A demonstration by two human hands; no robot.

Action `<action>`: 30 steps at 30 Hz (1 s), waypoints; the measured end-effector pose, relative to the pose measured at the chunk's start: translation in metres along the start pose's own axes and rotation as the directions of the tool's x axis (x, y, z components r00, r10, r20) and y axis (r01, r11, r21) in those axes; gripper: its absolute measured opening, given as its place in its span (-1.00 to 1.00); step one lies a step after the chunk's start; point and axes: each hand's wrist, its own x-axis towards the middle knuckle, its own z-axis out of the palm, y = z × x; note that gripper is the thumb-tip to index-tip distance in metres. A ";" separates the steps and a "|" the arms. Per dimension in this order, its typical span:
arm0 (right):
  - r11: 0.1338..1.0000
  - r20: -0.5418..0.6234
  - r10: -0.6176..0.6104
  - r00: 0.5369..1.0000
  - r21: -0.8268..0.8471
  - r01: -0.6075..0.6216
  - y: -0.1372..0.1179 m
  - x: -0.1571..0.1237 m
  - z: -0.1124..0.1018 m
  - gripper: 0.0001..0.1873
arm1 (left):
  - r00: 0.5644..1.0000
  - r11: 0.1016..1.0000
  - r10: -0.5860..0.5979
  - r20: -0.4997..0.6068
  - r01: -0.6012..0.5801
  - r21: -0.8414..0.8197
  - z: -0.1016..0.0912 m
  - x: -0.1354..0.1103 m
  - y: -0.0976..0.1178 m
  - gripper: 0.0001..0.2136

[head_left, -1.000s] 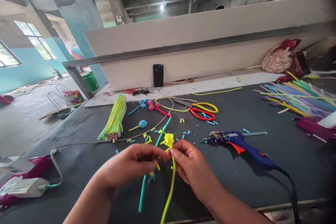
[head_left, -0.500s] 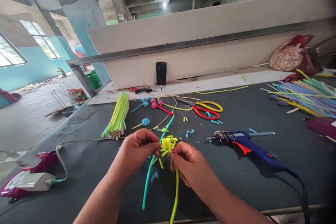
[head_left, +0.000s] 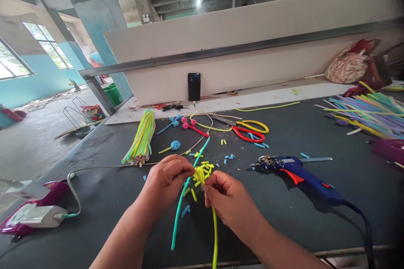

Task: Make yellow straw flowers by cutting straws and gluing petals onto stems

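Between my hands is a yellow pipe-cleaner flower (head_left: 199,174), a tuft of short pieces on a long yellow stem (head_left: 215,235) that hangs toward the table's front edge. My right hand (head_left: 229,195) is closed in a pinch just under the tuft. My left hand (head_left: 167,180) pinches at the tuft's left side; its fingertips partly hide what they grip. A teal pipe cleaner (head_left: 177,218) lies on the table, passing beneath my left fingertips. Short yellow cut pieces (head_left: 206,166) are scattered behind and around the tuft.
A blue glue gun (head_left: 303,174) lies to the right, its cord running to the front edge. Scissors (head_left: 249,130) with red and yellow handles lie beyond my hands. A pipe-cleaner bundle (head_left: 141,136) stands at left, near a cable and power strip (head_left: 38,208). A phone (head_left: 194,87) leans behind.
The yellow stem's lower end has swung slightly to the right. Both hands stay at the tuft, with only small finger shifts.
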 end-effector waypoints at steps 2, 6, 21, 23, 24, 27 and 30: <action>1.000 0.009 0.006 1.000 -0.027 -0.005 -0.002 -0.001 0.000 -0.82 | 0.999 0.999 0.042 -0.021 -0.041 0.017 0.001 -0.001 0.000 -0.89; 1.000 0.014 -0.006 1.000 -0.029 0.006 -0.001 -0.001 0.000 -0.80 | 0.997 0.996 0.064 -0.048 -0.061 0.063 0.003 -0.003 -0.001 -0.90; 0.972 0.100 0.059 0.993 0.220 -0.079 -0.009 -0.001 0.000 -0.82 | 0.997 0.992 0.011 -0.079 -0.001 0.129 0.010 -0.005 0.007 -0.90; 0.966 0.109 0.065 0.992 0.244 -0.090 -0.011 -0.002 0.001 -0.83 | 0.997 0.991 0.030 -0.077 -0.020 0.132 0.011 -0.005 0.007 -0.89; 0.963 0.112 0.069 0.991 0.254 -0.095 -0.012 -0.002 0.000 -0.83 | 0.996 0.991 0.041 -0.081 -0.030 0.134 0.011 -0.005 0.007 -0.89; 0.952 0.129 0.075 0.989 0.285 -0.109 -0.012 -0.002 -0.001 -0.83 | 0.992 0.990 0.048 -0.116 -0.032 0.136 0.011 -0.004 0.008 -0.90; 0.943 0.141 0.069 0.988 0.313 -0.111 -0.011 -0.001 -0.002 -0.84 | 0.986 0.992 0.029 -0.164 -0.008 0.125 0.010 -0.004 0.008 -0.92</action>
